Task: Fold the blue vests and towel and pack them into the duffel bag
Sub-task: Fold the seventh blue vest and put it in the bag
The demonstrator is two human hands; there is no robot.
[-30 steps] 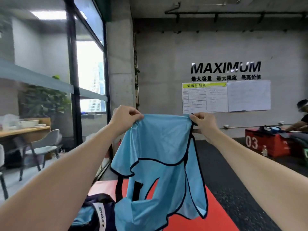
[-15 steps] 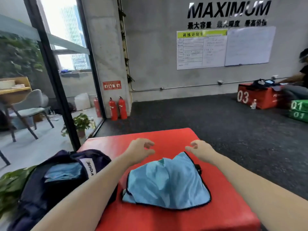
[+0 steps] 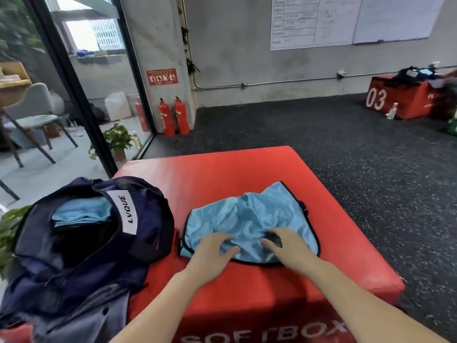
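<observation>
Vest (image 3: 249, 219) was held up a second ago, now down on the red soft box (image 3: 222, 174), rumpled, at 12 o'clock from both hands. Left hand (image 3: 210, 253) and right hand (image 3: 289, 246) rest on its near edge, fingers lightly bent, gripping nothing I can see. Duffel bag (image 3: 81, 241) at 9 o'clock, open, blue fabric inside. Folding looks next.
</observation>
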